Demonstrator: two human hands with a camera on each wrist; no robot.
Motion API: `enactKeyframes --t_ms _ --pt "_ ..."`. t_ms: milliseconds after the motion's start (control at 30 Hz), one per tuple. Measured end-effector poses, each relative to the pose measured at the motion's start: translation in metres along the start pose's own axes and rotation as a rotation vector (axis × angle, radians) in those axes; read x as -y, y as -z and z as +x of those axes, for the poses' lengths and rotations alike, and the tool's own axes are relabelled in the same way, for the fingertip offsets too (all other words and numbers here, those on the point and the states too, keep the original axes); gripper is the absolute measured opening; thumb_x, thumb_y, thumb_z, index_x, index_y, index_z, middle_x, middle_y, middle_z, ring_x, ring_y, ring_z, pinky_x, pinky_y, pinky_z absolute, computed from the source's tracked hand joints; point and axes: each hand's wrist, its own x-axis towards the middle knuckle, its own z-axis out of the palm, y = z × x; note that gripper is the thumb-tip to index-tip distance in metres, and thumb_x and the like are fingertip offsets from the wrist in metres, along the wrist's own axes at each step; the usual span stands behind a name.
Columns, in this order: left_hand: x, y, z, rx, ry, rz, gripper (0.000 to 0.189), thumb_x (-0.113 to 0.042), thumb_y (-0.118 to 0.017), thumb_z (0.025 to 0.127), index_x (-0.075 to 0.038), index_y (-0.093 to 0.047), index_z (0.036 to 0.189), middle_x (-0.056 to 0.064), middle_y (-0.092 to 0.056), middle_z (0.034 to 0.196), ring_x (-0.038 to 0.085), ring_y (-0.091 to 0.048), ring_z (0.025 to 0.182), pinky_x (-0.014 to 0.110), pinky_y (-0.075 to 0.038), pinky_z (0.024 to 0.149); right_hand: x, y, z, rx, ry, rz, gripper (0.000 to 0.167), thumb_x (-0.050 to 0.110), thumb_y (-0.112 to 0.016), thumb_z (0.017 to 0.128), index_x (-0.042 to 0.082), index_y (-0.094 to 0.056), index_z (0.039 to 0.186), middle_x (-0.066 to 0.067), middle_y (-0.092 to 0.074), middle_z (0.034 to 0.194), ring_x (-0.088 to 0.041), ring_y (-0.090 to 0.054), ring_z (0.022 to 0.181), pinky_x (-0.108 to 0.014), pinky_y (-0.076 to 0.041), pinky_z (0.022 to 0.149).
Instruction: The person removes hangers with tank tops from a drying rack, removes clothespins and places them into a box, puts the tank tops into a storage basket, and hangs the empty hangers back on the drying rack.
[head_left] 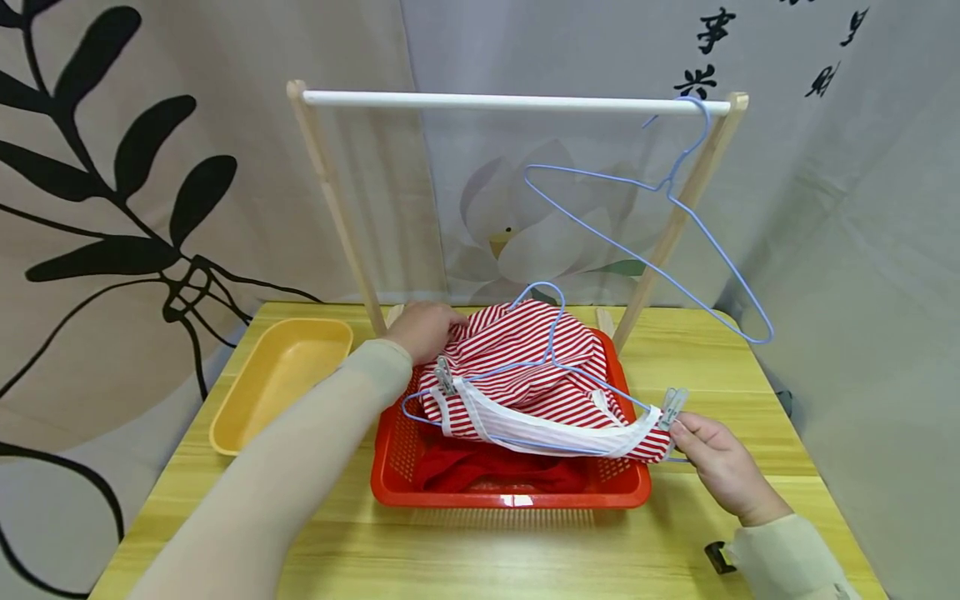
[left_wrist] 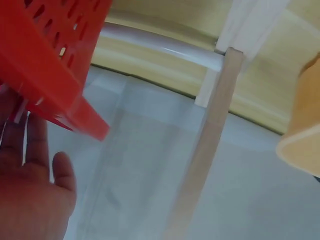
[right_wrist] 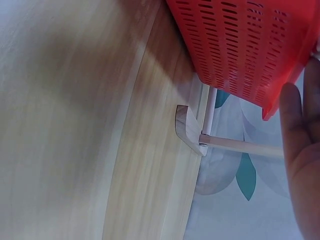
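A red-and-white striped sleeveless top [head_left: 525,350] with white trim lies over a red basket [head_left: 510,500]. A blue wire hanger [head_left: 553,333] rests across it, hook toward the rack. One clothespin [head_left: 445,377] clips the top's left shoulder. At the right shoulder, my right hand [head_left: 723,467] pinches another clothespin [head_left: 672,407] between thumb and fingers. My left hand [head_left: 426,332] holds the far left edge of the striped fabric; its little finger stands loose in the left wrist view, with the fingertips partly hidden by the basket rim. Red cloth [head_left: 495,468] lies inside the basket.
Behind the basket stands a rack with a white rod [head_left: 487,102] and wooden posts [head_left: 341,204]. A second blue hanger [head_left: 720,242] hangs at its right end. A yellow tray [head_left: 281,379] sits left on the wooden table [head_left: 465,558]. A small black object [head_left: 720,558] lies by my right sleeve.
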Motion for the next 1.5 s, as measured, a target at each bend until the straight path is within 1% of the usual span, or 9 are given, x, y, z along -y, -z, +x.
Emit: enactKeyframes --t_ms 100,233,533,833,933,1133,1300,1400,1500 --pt "0.001 0.001 0.0 -0.04 -0.015 0.0 0.026 -0.015 -0.064 0.102 -0.024 -0.081 0.119 0.001 -0.079 0.121 0.027 -0.073 0.116 0.049 -0.052 0.104 0.001 0.0 0.0 0.002 -0.004 -0.004 0.04 -0.003 -0.031 0.112 0.002 -0.07 0.116 0.01 -0.077 0.108 0.0 -0.068 0.106 -0.015 -0.051 0.094" --pt "-0.002 0.005 -0.002 -0.078 -0.025 -0.072 0.021 -0.017 -0.062 0.104 -0.017 -0.08 0.115 0.004 -0.078 0.119 0.028 -0.072 0.115 0.046 -0.053 0.105 0.001 -0.001 0.0 -0.002 -0.012 -0.008 0.04 -0.002 -0.031 0.112 0.002 -0.07 0.116 0.01 -0.077 0.107 0.001 -0.068 0.106 -0.016 -0.052 0.094" --pt "-0.011 0.026 -0.016 -0.066 0.042 -0.446 0.016 -0.016 -0.047 0.111 -0.012 -0.06 0.12 0.011 -0.068 0.12 0.027 -0.065 0.113 0.048 -0.051 0.103 0.001 -0.002 -0.001 -0.021 -0.025 -0.007 0.04 -0.001 -0.032 0.112 0.006 -0.071 0.116 0.012 -0.077 0.106 0.002 -0.068 0.104 -0.014 -0.051 0.093" --pt "-0.021 0.047 -0.033 -0.068 -0.026 -0.612 0.01 -0.013 -0.048 0.108 -0.013 -0.057 0.112 0.004 -0.057 0.087 0.021 -0.058 0.084 0.039 -0.049 0.084 0.003 -0.002 0.0 -0.014 -0.025 -0.003 0.039 -0.002 -0.032 0.112 0.005 -0.071 0.115 0.012 -0.077 0.106 0.002 -0.068 0.105 -0.014 -0.05 0.094" --pt "-0.023 0.049 -0.037 -0.037 -0.054 -0.628 0.009 -0.012 -0.05 0.107 -0.012 -0.058 0.111 0.002 -0.054 0.082 0.018 -0.054 0.077 0.037 -0.048 0.079 0.003 -0.002 0.0 -0.011 -0.025 -0.007 0.039 -0.002 -0.032 0.112 0.004 -0.071 0.114 0.011 -0.077 0.106 0.002 -0.068 0.106 -0.014 -0.05 0.095" --pt "-0.022 0.045 -0.044 0.096 -0.047 -0.607 0.013 -0.014 -0.047 0.108 -0.014 -0.059 0.114 0.001 -0.051 0.08 0.016 -0.05 0.07 0.035 -0.046 0.073 0.003 -0.002 -0.001 -0.009 -0.023 -0.014 0.038 -0.002 -0.032 0.112 0.002 -0.07 0.114 0.011 -0.077 0.107 0.001 -0.067 0.107 -0.014 -0.05 0.096" --pt "-0.018 0.038 -0.049 0.19 -0.053 -0.55 0.023 -0.014 -0.047 0.106 -0.019 -0.066 0.118 0.001 -0.061 0.093 0.019 -0.057 0.089 0.038 -0.047 0.087 0.004 -0.002 -0.002 0.003 -0.007 -0.018 0.038 -0.003 -0.031 0.112 -0.001 -0.07 0.114 0.011 -0.077 0.109 0.001 -0.067 0.109 -0.014 -0.049 0.097" --pt "-0.014 0.036 -0.051 0.241 -0.038 -0.541 0.031 -0.02 -0.045 0.106 -0.023 -0.073 0.12 -0.001 -0.07 0.113 0.02 -0.061 0.111 0.041 -0.047 0.103 0.005 -0.002 -0.002 0.008 0.003 -0.015 0.039 -0.004 -0.031 0.112 -0.001 -0.069 0.115 0.011 -0.077 0.109 0.001 -0.067 0.109 -0.014 -0.049 0.097" --pt "-0.011 0.034 -0.051 0.238 0.0 -0.531 0.035 -0.032 -0.044 0.111 -0.023 -0.077 0.118 -0.001 -0.072 0.127 0.021 -0.062 0.126 0.045 -0.045 0.114 0.006 -0.002 -0.003 0.008 0.002 -0.014 0.039 -0.004 -0.031 0.112 0.0 -0.07 0.115 0.011 -0.077 0.109 0.002 -0.067 0.109 -0.014 -0.05 0.097"
